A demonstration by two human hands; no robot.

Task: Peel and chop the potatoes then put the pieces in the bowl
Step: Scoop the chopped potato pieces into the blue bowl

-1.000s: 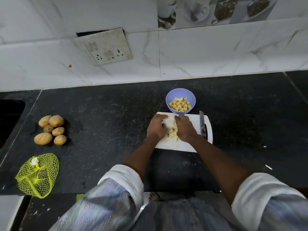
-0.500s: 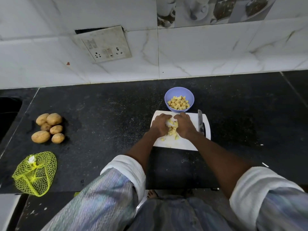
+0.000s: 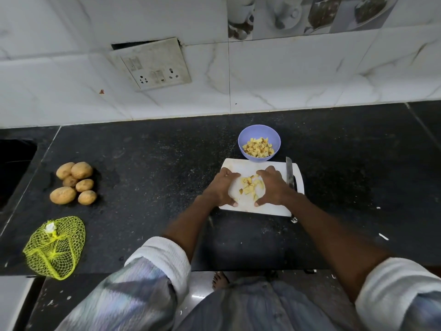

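Both hands, left (image 3: 223, 188) and right (image 3: 272, 188), cup loosely around the potato pieces (image 3: 251, 187) on the white cutting board (image 3: 267, 207), grip released. Purple bowl (image 3: 259, 146) touches the board's far edge, knife (image 3: 289, 172) alongside.

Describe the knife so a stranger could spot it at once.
Find the white cutting board on the black counter, below the purple bowl. The knife lies along its right edge, beside the right hand; it is the only metal blade there.
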